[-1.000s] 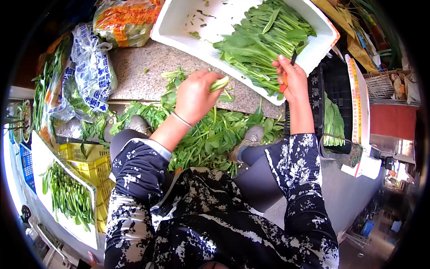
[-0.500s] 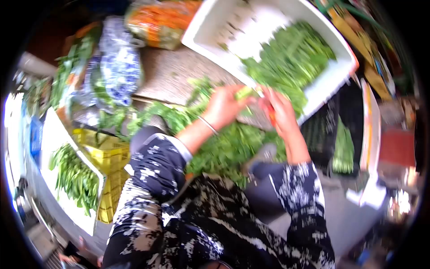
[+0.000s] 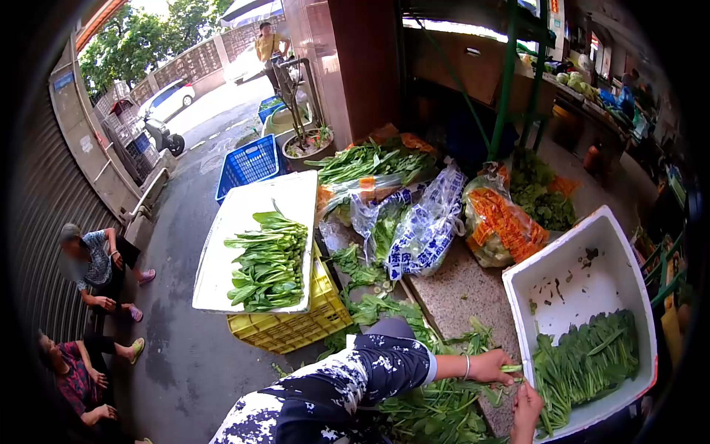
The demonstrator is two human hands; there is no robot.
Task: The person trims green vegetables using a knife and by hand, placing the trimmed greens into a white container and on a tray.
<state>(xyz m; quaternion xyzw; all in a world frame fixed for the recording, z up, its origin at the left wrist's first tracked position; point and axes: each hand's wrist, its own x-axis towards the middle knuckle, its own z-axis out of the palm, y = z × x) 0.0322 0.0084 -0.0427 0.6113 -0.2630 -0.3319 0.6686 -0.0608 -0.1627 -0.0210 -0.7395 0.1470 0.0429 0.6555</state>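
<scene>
My left hand (image 3: pixel 491 366), with a bracelet at the wrist, is closed on a short pale-green vegetable stalk (image 3: pixel 511 368) that pokes out past the fingers. Just below it, my right hand (image 3: pixel 526 409) is closed too, its fingertips near the left hand; what it grips is hidden. Beside both hands stands a white foam box (image 3: pixel 551 325) with dark leafy greens (image 3: pixel 592 362) laid in its lower part and dark scraps on its wall. Loose leafy greens (image 3: pixel 436 414) lie on the ground under my arms.
A white foam lid (image 3: pixel 214 277) carrying leafy greens (image 3: pixel 270 259) rests on a yellow crate (image 3: pixel 296 325). Behind are blue-printed plastic bags (image 3: pixel 429 229), an orange-printed bag (image 3: pixel 503 226) and a blue crate (image 3: pixel 248 166). Two seated people (image 3: pixel 96 266) are at left; another person (image 3: pixel 270 48) stands farther off.
The view has swung left and up, so the street and people now show. My hands and the foam box appear lower right. The red item by my right hand is no longer visible.
</scene>
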